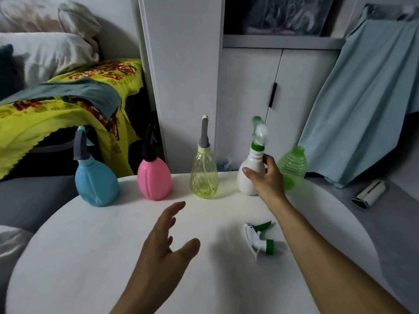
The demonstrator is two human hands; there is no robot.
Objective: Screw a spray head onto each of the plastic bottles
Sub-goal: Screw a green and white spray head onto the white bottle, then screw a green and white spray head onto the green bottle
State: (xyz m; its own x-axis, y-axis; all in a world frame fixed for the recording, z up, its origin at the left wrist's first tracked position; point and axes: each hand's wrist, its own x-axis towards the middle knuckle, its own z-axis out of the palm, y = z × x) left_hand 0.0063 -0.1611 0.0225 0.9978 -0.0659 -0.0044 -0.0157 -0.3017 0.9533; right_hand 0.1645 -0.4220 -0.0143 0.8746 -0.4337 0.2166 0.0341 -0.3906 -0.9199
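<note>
Nearest, left hand [162,243] hovers spread wide over the tabletop [90,257]; behind the loose spray head [259,239], right hand [265,175] holds the white bottle [246,177].

You are looking at the loose white-and-green plastic spray head [259,240] lying on its side, well in front of the headless ribbed green plastic bottle [294,167].

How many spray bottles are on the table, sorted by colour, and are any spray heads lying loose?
Blue plastic bottle: 1
Pink plastic bottle: 1
Clear yellow plastic bottle: 1
White plastic bottle: 1
Green ribbed plastic bottle: 1
Loose white-and-green spray head: 1
Total: 5 bottles, 1 loose head
</note>
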